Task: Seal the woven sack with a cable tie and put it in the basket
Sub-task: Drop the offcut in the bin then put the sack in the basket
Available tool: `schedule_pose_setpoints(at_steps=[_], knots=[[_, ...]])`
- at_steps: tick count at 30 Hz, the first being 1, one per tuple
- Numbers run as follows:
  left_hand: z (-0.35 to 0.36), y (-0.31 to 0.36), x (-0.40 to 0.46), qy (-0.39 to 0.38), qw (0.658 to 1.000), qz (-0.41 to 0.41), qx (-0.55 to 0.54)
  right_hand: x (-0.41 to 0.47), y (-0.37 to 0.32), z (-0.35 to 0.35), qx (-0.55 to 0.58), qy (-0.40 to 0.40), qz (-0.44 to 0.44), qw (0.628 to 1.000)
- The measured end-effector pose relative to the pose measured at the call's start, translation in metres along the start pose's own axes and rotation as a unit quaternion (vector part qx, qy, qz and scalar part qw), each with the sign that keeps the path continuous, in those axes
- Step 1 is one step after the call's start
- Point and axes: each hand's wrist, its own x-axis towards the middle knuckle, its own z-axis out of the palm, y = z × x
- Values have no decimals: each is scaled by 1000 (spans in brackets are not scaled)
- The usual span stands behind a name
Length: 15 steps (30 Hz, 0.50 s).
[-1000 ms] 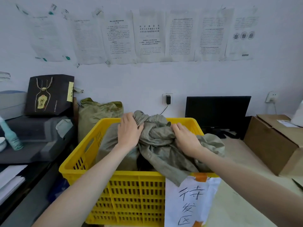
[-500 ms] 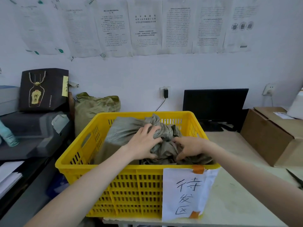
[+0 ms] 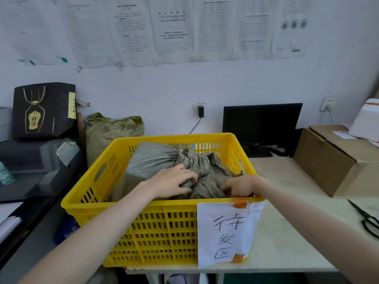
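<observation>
A grey-green woven sack lies inside the yellow plastic basket, its gathered neck bunched toward the middle. My left hand rests on the sack just below the neck, its fingers curled into the cloth. Down at the basket's near right corner, my right hand has its fingers curled into the loose sack cloth. No cable tie can be made out on the neck.
A handwritten paper label is taped to the basket front. Another green sack stands behind on the left, next to a black gift bag. A monitor, a cardboard box and black scissors are on the right.
The sack has gone from above the rim down into the basket, and both hands have followed it lower, still on the cloth.
</observation>
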Motion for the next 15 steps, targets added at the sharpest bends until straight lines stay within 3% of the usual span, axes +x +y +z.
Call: schedule_pose_setpoints(at_steps=[3, 7, 8, 12, 15], knots=[[-2, 3, -1, -27, 999, -16, 6, -2, 4, -6, 30, 13, -11, 999], [-10, 11, 4, -56, 996, -65, -26, 1, 0, -7, 92, 214, -6, 973], [-10, 13, 3, -56, 995, -69, -41, 1, -1, -6, 111, 229, -5, 967], [-14, 17, 6, -48, 989, -99, -96, -6, -7, 2, 110, 84, -16, 990], [-25, 31, 7, 22, 989, -112, -98, -15, -7, 8, 134, 86, -25, 987]])
